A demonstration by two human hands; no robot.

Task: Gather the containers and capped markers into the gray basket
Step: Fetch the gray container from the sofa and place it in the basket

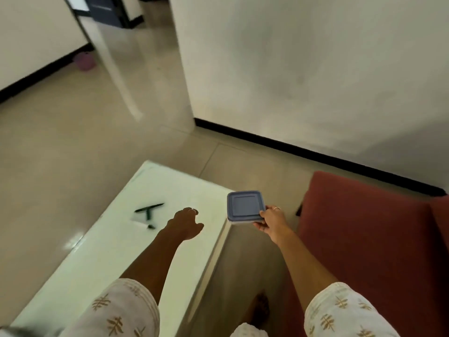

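container [245, 207] with a blue lid sits level in the right hand [269, 221], pinched at its near corner and held in the air between the white table [116, 251] and the red sofa [364, 239]. left hand [185, 223] hovers over the table with fingers loosely curled, grasping nothing. dark markers [148, 210] lie crossed on the table just beyond it, blurred.

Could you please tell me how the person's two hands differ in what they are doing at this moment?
The right hand grips a blue-lidded container by its corner, held beside the white table; the left hand holds nothing. The left hand hovers over the table with loosely curled fingers, near the dark markers. Both wear rings.
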